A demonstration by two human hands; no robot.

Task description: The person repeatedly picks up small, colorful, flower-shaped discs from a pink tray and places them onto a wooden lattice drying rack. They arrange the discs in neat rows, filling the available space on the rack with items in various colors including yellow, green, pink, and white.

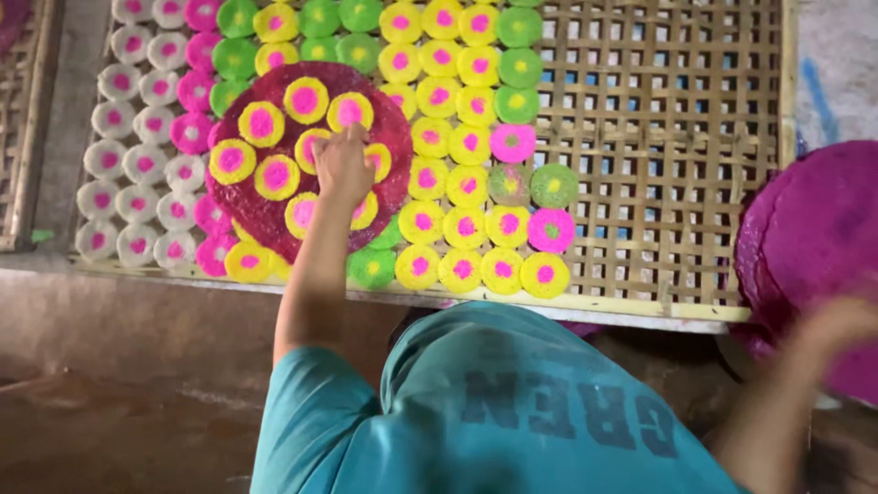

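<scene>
teal shirt (476, 412), brown floor (119, 366)

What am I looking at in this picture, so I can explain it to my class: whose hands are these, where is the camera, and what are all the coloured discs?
There is no machine. One camera worn on a person's head looks down over a teal shirt at two bare hands. A woven bamboo tray holds rows of small round discs: white, yellow, green and pink, most with pink centres. A large dark red round mat carrying more yellow discs lies over them. The left hand rests on that mat, fingers touching a disc. The right hand is blurred, beside a purple round mat; whether it grips anything is unclear.
</scene>
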